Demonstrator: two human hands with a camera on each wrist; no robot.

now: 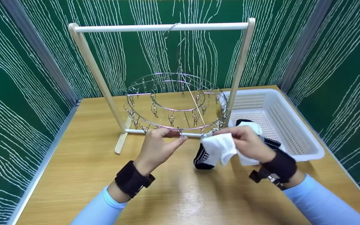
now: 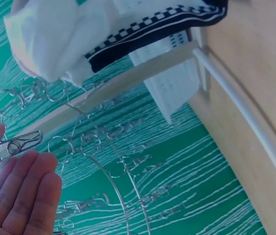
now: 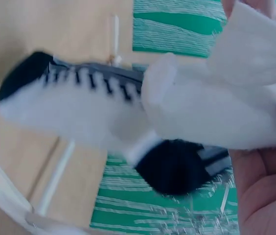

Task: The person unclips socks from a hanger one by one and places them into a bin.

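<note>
My left hand (image 1: pixel 159 148) pinches a small metal clip (image 2: pixel 24 143) at the front rim of a round wire hanger (image 1: pixel 150 120), thumb on one side and fingers on the other. To the right of it, my right hand (image 1: pixel 250 143) holds a white sock (image 1: pixel 219 145) by its cuff end. A second sock (image 3: pixel 74 103), white with a black toe and black pattern, shows beside the held one in the right wrist view. Whether a clip holds this second sock I cannot tell.
The hanger hangs by a hook (image 1: pixel 172 28) from a white rod (image 1: pixel 120 28) on a wooden stand (image 1: pixel 95 70). On the right, a white plastic basket (image 1: pixel 308 150) contains more black and white socks (image 1: pixel 250 126). Many clips dangle around the hanger's rings.
</note>
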